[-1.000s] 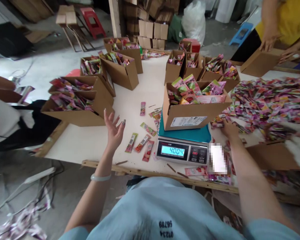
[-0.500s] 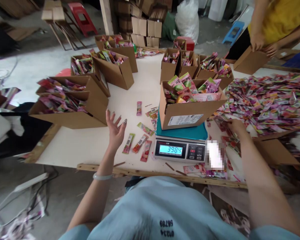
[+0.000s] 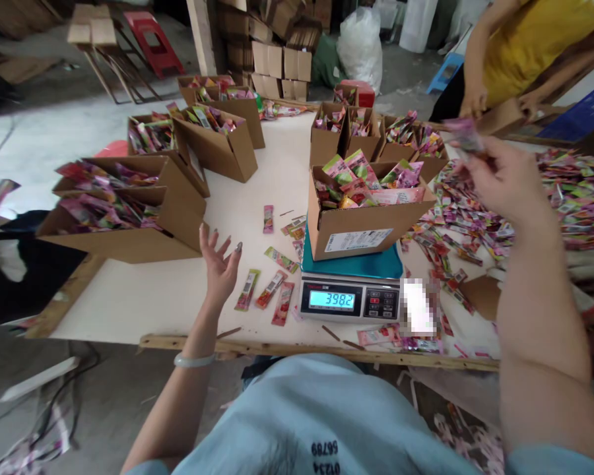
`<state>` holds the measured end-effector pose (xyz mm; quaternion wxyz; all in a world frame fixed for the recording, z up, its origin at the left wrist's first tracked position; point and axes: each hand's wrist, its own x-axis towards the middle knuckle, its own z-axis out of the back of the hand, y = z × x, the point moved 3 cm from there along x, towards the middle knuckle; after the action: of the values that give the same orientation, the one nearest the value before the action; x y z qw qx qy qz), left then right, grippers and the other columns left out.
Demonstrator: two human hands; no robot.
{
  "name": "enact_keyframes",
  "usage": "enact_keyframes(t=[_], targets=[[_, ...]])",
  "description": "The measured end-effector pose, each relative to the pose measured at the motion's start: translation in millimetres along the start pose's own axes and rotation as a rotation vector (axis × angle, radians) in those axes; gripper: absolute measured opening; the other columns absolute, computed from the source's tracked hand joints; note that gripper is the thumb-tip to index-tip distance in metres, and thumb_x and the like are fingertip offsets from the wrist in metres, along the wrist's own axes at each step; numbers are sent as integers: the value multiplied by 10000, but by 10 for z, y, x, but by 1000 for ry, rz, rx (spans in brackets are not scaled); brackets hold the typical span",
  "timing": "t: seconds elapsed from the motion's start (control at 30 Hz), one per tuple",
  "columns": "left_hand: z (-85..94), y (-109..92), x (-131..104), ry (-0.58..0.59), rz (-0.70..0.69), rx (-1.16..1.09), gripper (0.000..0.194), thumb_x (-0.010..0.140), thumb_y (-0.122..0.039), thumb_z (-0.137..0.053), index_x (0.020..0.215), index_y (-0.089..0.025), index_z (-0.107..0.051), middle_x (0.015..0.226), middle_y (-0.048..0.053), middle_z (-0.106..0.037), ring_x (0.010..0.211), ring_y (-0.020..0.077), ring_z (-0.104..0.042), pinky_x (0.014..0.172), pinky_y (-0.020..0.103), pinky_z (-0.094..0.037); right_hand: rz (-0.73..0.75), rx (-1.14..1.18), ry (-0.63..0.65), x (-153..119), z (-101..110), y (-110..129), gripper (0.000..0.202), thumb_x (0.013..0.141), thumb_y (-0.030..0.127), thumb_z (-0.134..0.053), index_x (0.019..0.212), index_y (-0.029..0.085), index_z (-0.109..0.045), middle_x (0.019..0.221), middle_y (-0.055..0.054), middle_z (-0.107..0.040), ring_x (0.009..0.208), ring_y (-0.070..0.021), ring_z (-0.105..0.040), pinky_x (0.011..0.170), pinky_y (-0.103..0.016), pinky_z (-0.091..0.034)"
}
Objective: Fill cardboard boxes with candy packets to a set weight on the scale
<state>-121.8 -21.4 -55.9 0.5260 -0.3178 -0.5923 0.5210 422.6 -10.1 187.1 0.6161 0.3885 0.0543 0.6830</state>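
Purple-pink packet (image 3: pixel 464 134) pinched in fingers of right hand (image 3: pixel 507 175), raised over the pile; left hand (image 3: pixel 220 274) empty.
Packet sticks out past the right fingertips, thumb on the near side, contents partly blurred; it is up and to the right of the filled carton (image 3: pixel 371 227), apart from it, with the packet pile (image 3: pixel 574 198) spread below and beyond. Left fingers loosely spread, palm up, gripping nothing, left of the loose packets (image 3: pixel 247 290) on the white surface (image 3: pixel 287 142). Filled carton sits on the teal plate of the scale (image 3: pixel 355 300), display lit, packets poking out of its open top. More filled boxes (image 3: pixel 178 227) stand at left and others (image 3: pixel 327 142) behind the scale. Person in yellow top (image 3: pixel 534 56) at far right, hands on a brown box (image 3: pixel 499 120).
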Motion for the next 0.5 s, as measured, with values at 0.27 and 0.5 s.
enact_keyframes(t=[0.27, 0.5], targets=[[84, 9, -14, 12, -28, 55, 1122, 842, -728, -764, 1698, -403, -115, 1700, 225, -337, 1516, 384, -522, 1220, 606, -462, 89, 389, 128, 60, -27, 62, 661, 830, 560, -862, 1429, 365, -665, 1353, -73, -714, 1320, -181, -665, 1137, -469, -513], [-278, 86, -59, 133, 54, 8, 1066, 889, -742, -695, 1700, -408, -90, 1694, 228, -365, 1528, 408, -504, 1182, 645, -485, -248, 589, -2, 167, -197, -640, 720, 856, 884, -631, 1287, 308, -631, 1418, -174, -674, 1209, -238, -724, 987, -470, -597]])
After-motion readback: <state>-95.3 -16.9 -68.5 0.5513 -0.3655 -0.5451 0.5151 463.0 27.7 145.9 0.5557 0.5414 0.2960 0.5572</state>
